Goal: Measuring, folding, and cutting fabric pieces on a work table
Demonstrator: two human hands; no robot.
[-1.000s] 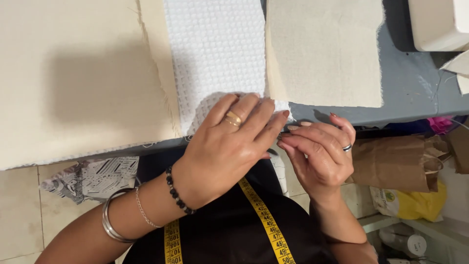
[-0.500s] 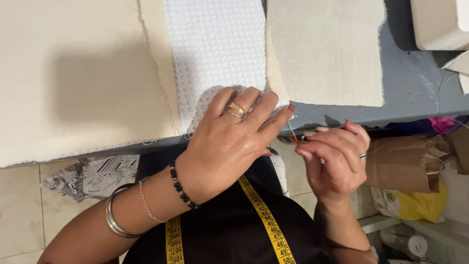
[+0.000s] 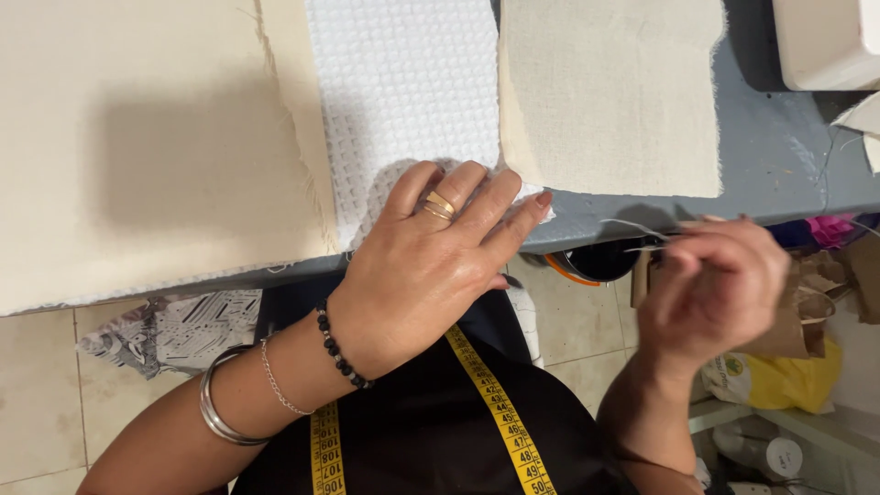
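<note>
Head view: left hand (image 3: 417,275) is lying flat, fingers (image 3: 477,206) spread and released, pressing the near edge of the white waffle cloth (image 3: 403,92) at the rim of the grey surface (image 3: 779,156). Right hand (image 3: 710,293) is hovering off the edge, fingers pinching a pale thread (image 3: 632,225); blurred, any needle unclear. Cream cloths (image 3: 610,92) are lying either side. Risk, as a judgement: the thread snagging or bunching the waffle cloth if the pressing hand is easing off.
</note>
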